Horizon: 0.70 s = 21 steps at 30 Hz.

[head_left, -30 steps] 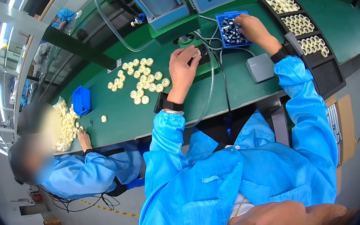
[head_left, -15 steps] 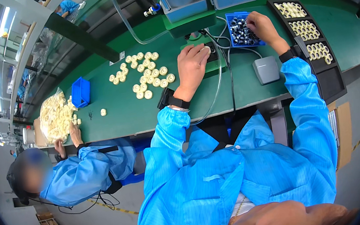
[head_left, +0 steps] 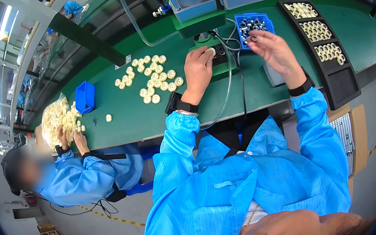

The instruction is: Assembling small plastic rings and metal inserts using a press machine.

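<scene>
At blue bin's rim [head_left: 271,24], right hand [head_left: 275,52]

And here's a finely striped bright blue smock [head_left: 227,202], sleeves gathered at the cuffs! From its chest: black wristband [head_left: 189,107] at eleven o'clock bearing a boxy module [head_left: 172,102], another black band [head_left: 301,89] at one, white undershirt [head_left: 253,213] at six.

Cream round pieces [head_left: 162,76], green table [head_left: 136,119]

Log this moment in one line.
left hand: at cream ring below press; right hand: near blue bin; black tray: holding rings
</scene>
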{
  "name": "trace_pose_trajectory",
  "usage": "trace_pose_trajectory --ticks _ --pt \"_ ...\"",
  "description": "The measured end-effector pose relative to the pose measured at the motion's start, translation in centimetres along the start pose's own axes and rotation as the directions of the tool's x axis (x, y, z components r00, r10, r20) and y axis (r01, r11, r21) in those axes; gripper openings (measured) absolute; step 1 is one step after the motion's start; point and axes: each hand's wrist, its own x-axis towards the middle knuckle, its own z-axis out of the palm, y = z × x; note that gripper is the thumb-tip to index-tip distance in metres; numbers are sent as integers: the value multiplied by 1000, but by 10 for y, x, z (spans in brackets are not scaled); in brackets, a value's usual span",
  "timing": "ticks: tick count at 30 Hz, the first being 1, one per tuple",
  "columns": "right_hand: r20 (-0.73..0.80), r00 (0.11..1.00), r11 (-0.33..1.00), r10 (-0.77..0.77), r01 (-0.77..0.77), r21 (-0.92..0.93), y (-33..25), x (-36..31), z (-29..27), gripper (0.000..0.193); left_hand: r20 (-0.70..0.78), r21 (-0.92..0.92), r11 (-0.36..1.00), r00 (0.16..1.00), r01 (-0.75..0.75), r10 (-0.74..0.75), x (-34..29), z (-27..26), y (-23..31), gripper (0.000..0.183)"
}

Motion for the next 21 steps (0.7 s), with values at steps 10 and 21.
trace_pose_trajectory --ticks 10,21 --pt "34 994 938 100 -105 331 45 8 36 28 59 99 987 991 -124 119 -1 0 2 20" --pt "-79 987 904 141 -96 416 71 45 70 23 246 161 983 968 -88 47 -10 -25 21 46"
